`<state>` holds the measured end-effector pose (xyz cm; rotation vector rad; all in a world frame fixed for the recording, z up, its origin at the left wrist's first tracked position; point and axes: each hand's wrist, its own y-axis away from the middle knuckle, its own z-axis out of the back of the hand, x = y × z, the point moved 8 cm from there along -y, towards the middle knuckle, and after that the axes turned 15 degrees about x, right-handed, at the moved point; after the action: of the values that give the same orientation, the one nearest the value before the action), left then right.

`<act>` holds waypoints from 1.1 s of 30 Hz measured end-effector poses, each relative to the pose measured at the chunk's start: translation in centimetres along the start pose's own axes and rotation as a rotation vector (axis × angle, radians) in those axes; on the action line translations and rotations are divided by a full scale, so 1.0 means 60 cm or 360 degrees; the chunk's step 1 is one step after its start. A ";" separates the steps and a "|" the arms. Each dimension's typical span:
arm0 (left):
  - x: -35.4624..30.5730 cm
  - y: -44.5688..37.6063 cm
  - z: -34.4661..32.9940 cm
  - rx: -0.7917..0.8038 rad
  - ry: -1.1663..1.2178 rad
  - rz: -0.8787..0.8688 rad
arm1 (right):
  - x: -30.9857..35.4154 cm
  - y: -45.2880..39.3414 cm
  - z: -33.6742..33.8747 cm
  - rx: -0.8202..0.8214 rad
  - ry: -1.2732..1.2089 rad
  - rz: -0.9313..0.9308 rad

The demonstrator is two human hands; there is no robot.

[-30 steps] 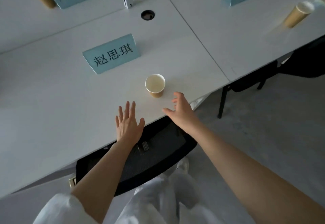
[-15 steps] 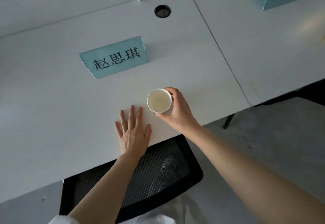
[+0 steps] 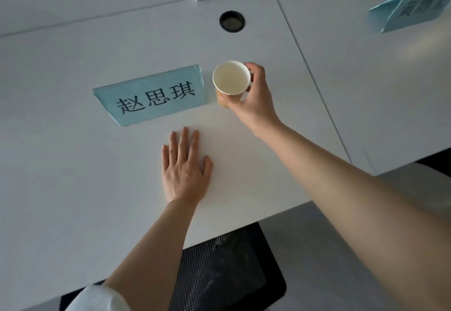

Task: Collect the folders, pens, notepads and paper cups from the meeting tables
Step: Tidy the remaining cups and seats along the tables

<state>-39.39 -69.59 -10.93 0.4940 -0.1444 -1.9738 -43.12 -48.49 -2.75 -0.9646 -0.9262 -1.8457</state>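
Fingers of my right hand (image 3: 253,96) curl around the paper cup (image 3: 230,81) — held just beside the name card (image 3: 151,96) — while my left hand (image 3: 185,166) lies flat, fingers straight, on the table (image 3: 73,164).

Right hand (image 3: 253,98) has lifted the paper cup (image 3: 230,82).

both forearms are bare to the elbow. a white sleeve (image 3: 97,298) is pushed up on the left arm. no rings or watch show on either hand.
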 end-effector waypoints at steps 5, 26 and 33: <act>-0.001 -0.003 0.003 -0.0080 -0.0006 -0.0004 | -0.005 -0.057 -0.033 0.0030 0.0090 0.0052; -0.058 0.003 0.001 0.0284 0.0152 0.0428 | -0.168 0.204 0.104 0.0262 0.0145 -0.0522; -0.275 0.067 -0.041 0.0343 0.0348 0.0094 | -0.233 0.350 0.252 0.0101 -0.0245 -0.0624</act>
<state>-28.96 -56.46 -7.34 0.8324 -0.2324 -1.8416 -15.41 -38.70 -3.81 -0.9453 -1.3364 -2.0685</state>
